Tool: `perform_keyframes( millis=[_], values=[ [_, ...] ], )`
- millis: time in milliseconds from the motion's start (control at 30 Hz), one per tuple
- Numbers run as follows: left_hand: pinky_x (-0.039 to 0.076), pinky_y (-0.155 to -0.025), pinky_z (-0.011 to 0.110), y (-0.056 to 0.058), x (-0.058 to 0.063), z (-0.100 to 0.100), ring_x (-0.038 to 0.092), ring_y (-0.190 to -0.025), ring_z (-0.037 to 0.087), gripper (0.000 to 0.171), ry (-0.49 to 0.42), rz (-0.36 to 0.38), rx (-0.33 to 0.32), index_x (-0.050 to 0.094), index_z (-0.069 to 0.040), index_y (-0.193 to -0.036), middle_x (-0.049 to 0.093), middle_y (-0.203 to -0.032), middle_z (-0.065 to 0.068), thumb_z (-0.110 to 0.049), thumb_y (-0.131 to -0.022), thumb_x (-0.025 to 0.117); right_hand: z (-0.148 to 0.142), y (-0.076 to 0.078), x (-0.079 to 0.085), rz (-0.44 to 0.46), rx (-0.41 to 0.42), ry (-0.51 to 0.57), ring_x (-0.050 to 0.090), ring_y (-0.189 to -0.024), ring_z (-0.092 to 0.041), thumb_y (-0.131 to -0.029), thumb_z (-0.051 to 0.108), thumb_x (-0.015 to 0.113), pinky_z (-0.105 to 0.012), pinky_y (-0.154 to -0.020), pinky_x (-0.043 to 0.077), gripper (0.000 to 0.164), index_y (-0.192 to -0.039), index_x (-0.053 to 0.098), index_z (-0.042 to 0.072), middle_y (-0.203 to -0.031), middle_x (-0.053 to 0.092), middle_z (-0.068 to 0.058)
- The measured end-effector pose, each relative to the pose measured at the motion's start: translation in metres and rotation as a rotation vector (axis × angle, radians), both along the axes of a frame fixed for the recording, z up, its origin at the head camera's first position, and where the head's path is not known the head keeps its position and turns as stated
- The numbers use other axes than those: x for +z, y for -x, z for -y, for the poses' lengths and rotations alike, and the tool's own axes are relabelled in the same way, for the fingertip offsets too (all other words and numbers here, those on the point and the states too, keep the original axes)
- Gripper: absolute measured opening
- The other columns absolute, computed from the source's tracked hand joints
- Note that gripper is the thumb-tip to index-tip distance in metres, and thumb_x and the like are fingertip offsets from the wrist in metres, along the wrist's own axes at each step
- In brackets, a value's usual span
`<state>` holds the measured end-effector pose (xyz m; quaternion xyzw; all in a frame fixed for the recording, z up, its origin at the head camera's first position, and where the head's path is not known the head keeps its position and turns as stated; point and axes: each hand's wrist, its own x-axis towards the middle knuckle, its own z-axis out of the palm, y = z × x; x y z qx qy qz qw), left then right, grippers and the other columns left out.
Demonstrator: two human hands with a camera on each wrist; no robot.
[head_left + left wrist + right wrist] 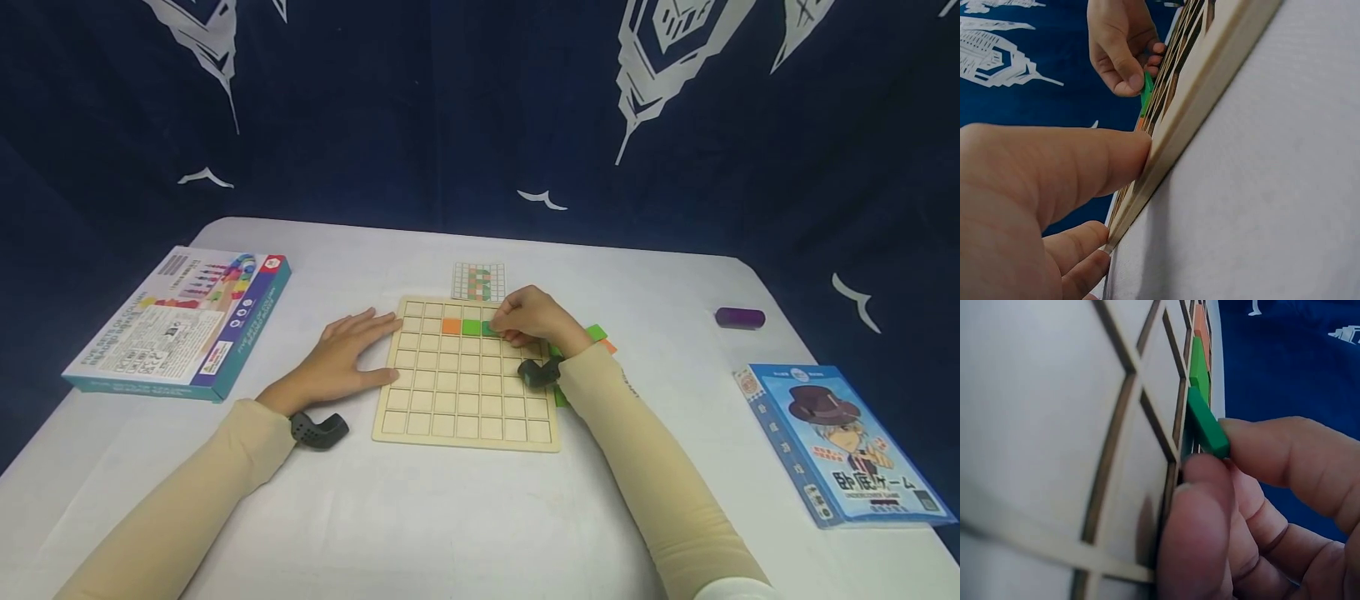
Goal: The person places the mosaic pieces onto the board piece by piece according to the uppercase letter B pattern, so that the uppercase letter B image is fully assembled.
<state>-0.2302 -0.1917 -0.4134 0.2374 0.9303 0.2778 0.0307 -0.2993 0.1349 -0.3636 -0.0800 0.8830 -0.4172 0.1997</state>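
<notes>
Square dark green tile [1208,425] sits in the right hand's [528,315] grip, pinched at its raised edge by the fingertips; it tilts over the pale wooden grid board [465,443], with its lower end beside a flat light green square tile [471,327]. That tile and an orange square tile [451,326] lie side by side in the second row from the board's far edge. The left hand's [345,358] grip is loose, fingers spread and extended, with the thumb and fingertips touching the board's left edge.

The board lies on the middle of the white cloth-covered counter [375,517]. Just beyond its far edge is a small paper card [478,282] printed with a coloured grid. More green and orange tiles [596,332] lie by the board's right edge, partly hidden under the right wrist. A white, teal and purple printed box [180,325] rests along the counter's left edge; a blue box with a cartoon figure in a hat [847,446] lies by the right edge, and a short purple cylinder [740,317] lies near the far right corner.
</notes>
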Motion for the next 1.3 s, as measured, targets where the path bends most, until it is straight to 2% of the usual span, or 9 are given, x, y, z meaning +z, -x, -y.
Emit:
perform_keyframes(
  millis=[300, 467, 633, 733, 867, 967, 1133, 1300],
  values=[
    [0.007, -0.129, 0.067, 0.003, 0.001, -0.002, 0.018, -0.164, 0.044, 0.081, 0.001, -0.003, 0.001, 0.045, -0.006, -0.164, 0.036, -0.173, 0.017, -0.037, -0.096, 0.074, -0.002, 0.002, 0.001, -0.006, 0.002, -0.016, 0.062, -0.063, -0.011, -0.098, 0.007, 0.075, -0.023, -0.065, 0.061, 0.010, -0.090, 0.072, 0.001, -0.073, 0.063, -0.004],
    [0.007, -0.129, 0.067, 0.003, 0.003, -0.003, 0.019, -0.164, 0.044, 0.080, 0.002, -0.004, 0.002, 0.045, -0.006, -0.164, 0.037, -0.173, 0.017, -0.037, -0.096, 0.074, -0.011, 0.001, 0.003, 0.022, 0.046, 0.067, 0.063, -0.068, -0.012, -0.100, 0.008, 0.072, -0.023, -0.066, 0.060, 0.010, -0.099, 0.072, -0.002, -0.078, 0.065, -0.005],
    [0.007, -0.129, 0.067, 0.002, 0.005, -0.005, 0.018, -0.164, 0.043, 0.080, 0.001, -0.004, 0.002, 0.045, -0.006, -0.164, 0.036, -0.173, 0.017, -0.037, -0.096, 0.075, -0.028, -0.001, 0.003, 0.040, 0.123, 0.176, 0.063, -0.071, -0.014, -0.105, 0.012, 0.068, -0.024, -0.068, 0.060, 0.021, -0.115, 0.072, -0.006, -0.085, 0.067, -0.006],
    [0.007, -0.129, 0.066, 0.002, 0.006, -0.005, 0.018, -0.164, 0.043, 0.081, 0.002, -0.006, 0.004, 0.045, -0.006, -0.164, 0.036, -0.173, 0.017, -0.037, -0.096, 0.075, -0.039, -0.003, 0.004, 0.042, 0.134, 0.216, 0.063, -0.072, -0.014, -0.106, 0.015, 0.068, -0.025, -0.070, 0.059, 0.026, -0.123, 0.072, -0.005, -0.087, 0.068, -0.006],
    [0.006, -0.129, 0.067, 0.001, 0.006, -0.004, 0.018, -0.164, 0.044, 0.081, 0.006, -0.007, 0.007, 0.045, -0.006, -0.164, 0.036, -0.174, 0.017, -0.038, -0.096, 0.075, -0.051, -0.007, 0.005, 0.014, 0.134, 0.239, 0.060, -0.071, -0.015, -0.107, 0.015, 0.068, -0.025, -0.067, 0.057, 0.027, -0.125, 0.072, -0.005, -0.085, 0.068, -0.005],
    [0.007, -0.129, 0.067, 0.000, 0.005, -0.004, 0.018, -0.164, 0.044, 0.081, 0.006, -0.006, 0.009, 0.045, -0.006, -0.164, 0.036, -0.174, 0.017, -0.038, -0.096, 0.075, -0.060, -0.011, 0.004, -0.009, 0.131, 0.245, 0.057, -0.069, -0.015, -0.107, 0.013, 0.067, -0.024, -0.064, 0.054, 0.027, -0.125, 0.072, -0.006, -0.082, 0.066, -0.006],
    [0.008, -0.129, 0.067, -0.002, 0.003, -0.002, 0.019, -0.163, 0.044, 0.080, -0.002, -0.011, 0.010, 0.046, -0.006, -0.164, 0.037, -0.173, 0.018, -0.038, -0.097, 0.075, -0.075, -0.017, 0.002, -0.040, 0.114, 0.218, 0.052, -0.062, -0.013, -0.107, 0.017, 0.068, -0.024, -0.054, 0.041, 0.030, -0.126, 0.073, -0.006, -0.073, 0.060, -0.003],
    [0.008, -0.129, 0.067, -0.005, 0.000, -0.002, 0.021, -0.163, 0.045, 0.080, -0.015, -0.015, 0.006, 0.047, -0.006, -0.163, 0.039, -0.172, 0.018, -0.038, -0.096, 0.076, -0.094, -0.020, -0.003, -0.022, 0.081, 0.199, 0.047, -0.055, -0.013, -0.106, 0.018, 0.068, -0.025, -0.046, 0.030, 0.031, -0.128, 0.072, -0.003, -0.065, 0.053, -0.001]
  ],
)
